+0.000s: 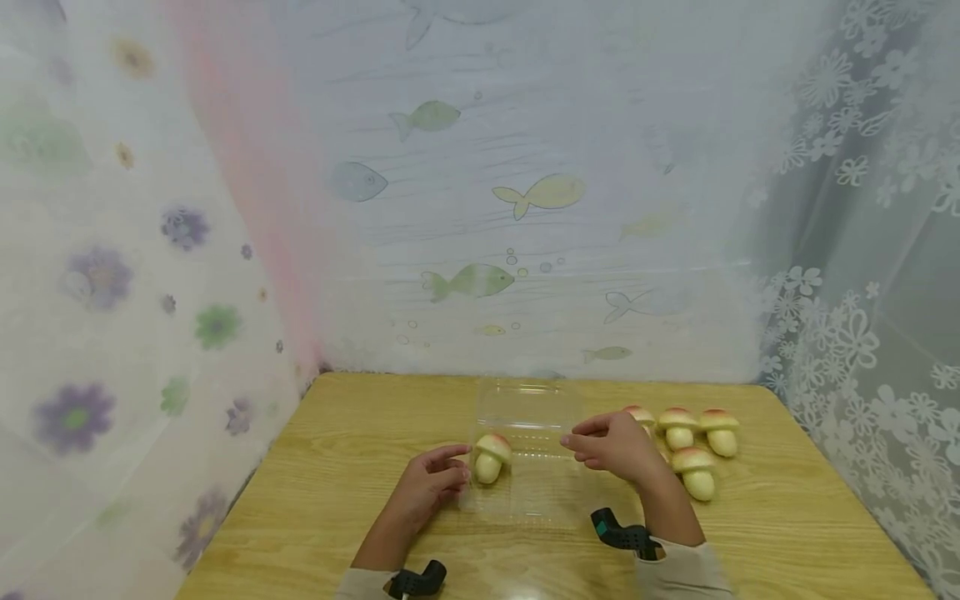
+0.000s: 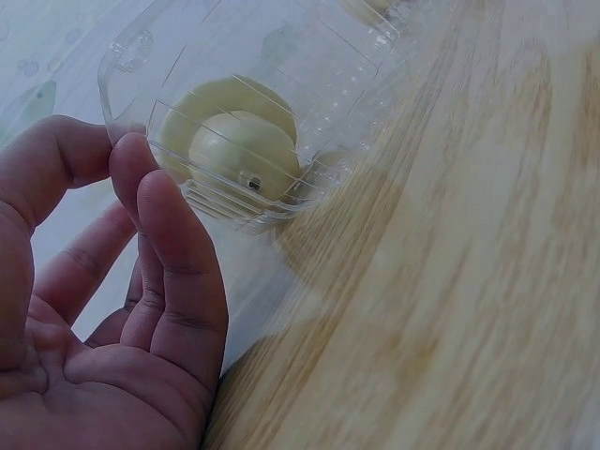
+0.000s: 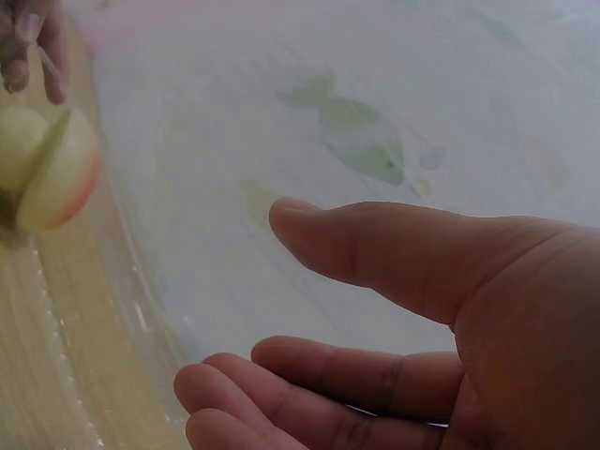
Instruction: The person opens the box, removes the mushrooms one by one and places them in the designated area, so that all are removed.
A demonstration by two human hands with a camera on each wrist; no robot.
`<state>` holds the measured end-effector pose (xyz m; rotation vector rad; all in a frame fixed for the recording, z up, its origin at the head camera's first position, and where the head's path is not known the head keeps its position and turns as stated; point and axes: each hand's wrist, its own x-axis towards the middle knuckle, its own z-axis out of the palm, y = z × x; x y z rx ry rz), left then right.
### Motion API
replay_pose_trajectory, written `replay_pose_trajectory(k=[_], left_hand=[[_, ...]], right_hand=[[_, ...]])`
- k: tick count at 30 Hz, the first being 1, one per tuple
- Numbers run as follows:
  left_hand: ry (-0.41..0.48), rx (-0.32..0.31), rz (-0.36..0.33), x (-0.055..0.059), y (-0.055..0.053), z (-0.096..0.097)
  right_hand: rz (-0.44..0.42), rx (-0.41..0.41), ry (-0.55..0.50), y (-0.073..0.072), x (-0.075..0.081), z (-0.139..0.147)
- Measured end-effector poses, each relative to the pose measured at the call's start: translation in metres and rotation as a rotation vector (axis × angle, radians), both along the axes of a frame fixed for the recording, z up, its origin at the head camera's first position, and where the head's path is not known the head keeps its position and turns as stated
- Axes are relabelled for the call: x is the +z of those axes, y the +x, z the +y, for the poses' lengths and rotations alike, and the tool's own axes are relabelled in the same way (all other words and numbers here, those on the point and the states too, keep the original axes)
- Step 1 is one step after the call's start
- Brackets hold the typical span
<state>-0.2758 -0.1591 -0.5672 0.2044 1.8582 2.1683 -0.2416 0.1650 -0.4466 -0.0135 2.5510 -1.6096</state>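
Observation:
A clear plastic clamshell box [image 1: 543, 492] lies unfolded on the table, its lid [image 1: 525, 406] tipped back on the far side. Inside its left end is a toy mushroom [image 1: 491, 461] with a cream stem and a red-tinged cap. My left hand [image 1: 429, 490] pinches the box's left rim between thumb and fingers; the left wrist view shows the mushroom [image 2: 246, 155] through the clear wall. Over the box's right edge hovers my right hand [image 1: 618, 446], thumb and fingers apart in the right wrist view, holding nothing.
Several more toy mushrooms [image 1: 694, 473] are grouped on the wooden table [image 1: 322, 500] to the right of the box, partly behind my right hand. A fish-print curtain [image 1: 480, 208] hangs along the back edge, with flowered curtains on both sides.

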Motion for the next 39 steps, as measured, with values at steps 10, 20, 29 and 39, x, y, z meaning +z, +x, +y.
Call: replay_pose_trajectory(k=[10, 20, 29, 39], left_hand=[[0.000, -0.001, 0.005, -0.001, 0.004, 0.001], [-0.001, 0.000, -0.005, 0.000, 0.004, 0.000], [0.005, -0.005, -0.004, 0.003, 0.005, 0.002], [0.011, -0.007, 0.006, 0.002, 0.005, 0.002]], right_hand=[[-0.030, 0.058, 0.002, -0.008, -0.020, -0.029], [-0.030, 0.147, 0.040, -0.014, -0.031, -0.058], [-0.060, 0.178, 0.047, -0.018, -0.039, -0.076], [-0.087, 0.182, 0.043, -0.017, -0.042, -0.085]])
